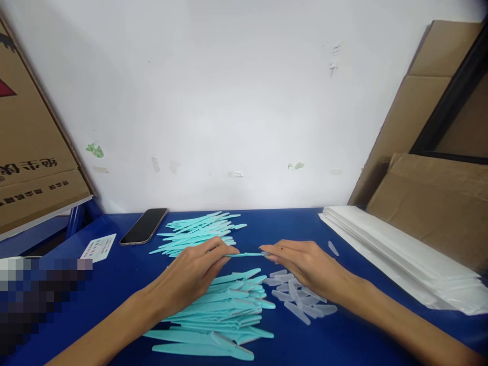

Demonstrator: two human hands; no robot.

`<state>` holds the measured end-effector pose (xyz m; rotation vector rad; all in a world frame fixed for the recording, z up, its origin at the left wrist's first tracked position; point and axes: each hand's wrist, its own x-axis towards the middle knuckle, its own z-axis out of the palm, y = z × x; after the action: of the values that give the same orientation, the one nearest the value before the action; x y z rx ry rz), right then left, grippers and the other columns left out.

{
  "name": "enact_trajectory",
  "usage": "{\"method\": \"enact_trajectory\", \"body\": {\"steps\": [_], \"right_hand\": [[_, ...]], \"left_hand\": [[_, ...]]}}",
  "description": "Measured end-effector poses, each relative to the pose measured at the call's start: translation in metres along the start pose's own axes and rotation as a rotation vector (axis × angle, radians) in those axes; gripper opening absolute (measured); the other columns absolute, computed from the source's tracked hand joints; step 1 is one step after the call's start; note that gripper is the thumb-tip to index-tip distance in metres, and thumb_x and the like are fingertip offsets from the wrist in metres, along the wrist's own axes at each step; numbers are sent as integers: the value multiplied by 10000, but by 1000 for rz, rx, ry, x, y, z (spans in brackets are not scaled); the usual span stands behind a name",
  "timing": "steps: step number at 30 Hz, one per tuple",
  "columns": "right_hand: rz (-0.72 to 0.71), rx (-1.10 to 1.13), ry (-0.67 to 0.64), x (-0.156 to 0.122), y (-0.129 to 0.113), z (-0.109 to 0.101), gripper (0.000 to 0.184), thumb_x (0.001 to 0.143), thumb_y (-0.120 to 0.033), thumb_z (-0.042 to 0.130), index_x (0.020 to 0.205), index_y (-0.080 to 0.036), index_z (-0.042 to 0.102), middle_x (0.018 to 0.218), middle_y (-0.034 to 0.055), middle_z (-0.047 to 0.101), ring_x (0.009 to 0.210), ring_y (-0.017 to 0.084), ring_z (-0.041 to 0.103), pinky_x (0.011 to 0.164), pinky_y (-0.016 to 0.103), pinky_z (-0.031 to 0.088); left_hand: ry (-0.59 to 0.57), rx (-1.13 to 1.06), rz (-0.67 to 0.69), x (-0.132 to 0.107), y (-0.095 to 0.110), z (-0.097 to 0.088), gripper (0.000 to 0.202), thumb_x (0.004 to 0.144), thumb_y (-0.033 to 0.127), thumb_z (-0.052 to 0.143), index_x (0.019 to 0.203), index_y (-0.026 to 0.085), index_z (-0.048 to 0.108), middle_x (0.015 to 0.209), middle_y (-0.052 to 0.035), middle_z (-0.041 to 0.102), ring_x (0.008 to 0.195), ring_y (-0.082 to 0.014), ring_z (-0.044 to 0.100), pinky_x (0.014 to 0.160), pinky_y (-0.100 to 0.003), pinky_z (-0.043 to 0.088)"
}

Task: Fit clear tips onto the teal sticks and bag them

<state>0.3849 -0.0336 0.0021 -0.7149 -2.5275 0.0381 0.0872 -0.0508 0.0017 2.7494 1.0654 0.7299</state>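
Note:
Over the blue table, my left hand [200, 262] is closed in a pinch on the handle end of a turquoise eyebrow razor [247, 254]. The razor lies level between my two hands. At its other end, the fingers of my right hand [303, 258] pinch a small translucent blade cap [266, 253]; how far it sits over the blade is hidden. Below my left hand spreads a pile of turquoise razors [229, 307], some with clear caps on them. Loose translucent caps [295, 295] lie under my right hand, and a single cap [333, 248] rests apart from them.
Behind my left hand is a second pile of turquoise razors [198, 233]. A phone [145, 227] and a printed card [98, 247] lie to the left. Stacked white bags [400, 259] occupy the right, beside cardboard [430, 203]. A white wall [244, 101] rises behind the table [282, 223].

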Motion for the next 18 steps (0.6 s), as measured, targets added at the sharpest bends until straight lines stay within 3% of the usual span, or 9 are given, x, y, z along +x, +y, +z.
{"method": "enact_trajectory", "body": {"steps": [7, 14, 18], "right_hand": [[-57, -36, 25, 1, -10, 10, 331, 1068, -216, 406, 1316, -135, 609, 879, 74, 696, 704, 155, 630, 616, 250, 499], [-134, -56, 98, 0, -23, 15, 365, 1037, -111, 353, 1322, -108, 580, 861, 65, 688, 649, 145, 582, 570, 242, 458], [-126, -97, 89, 2, -22, 13, 333, 1057, -160, 381, 1307, -117, 597, 836, 55, 702, 642, 146, 601, 550, 249, 450]], "left_hand": [[17, -41, 66, 1, 9, 5, 315, 1073, 180, 402, 1352, 294, 497, 1078, -46, 622, 688, -128, 552, 589, -247, 396], [81, -39, 147, -3, 16, 14, 346, 1066, 145, 405, 1392, 251, 450, 928, -35, 569, 639, -132, 468, 553, -253, 345], [83, -17, 149, -2, 17, 14, 356, 1063, 149, 414, 1404, 244, 456, 954, -41, 596, 646, -132, 497, 553, -250, 370]]}}
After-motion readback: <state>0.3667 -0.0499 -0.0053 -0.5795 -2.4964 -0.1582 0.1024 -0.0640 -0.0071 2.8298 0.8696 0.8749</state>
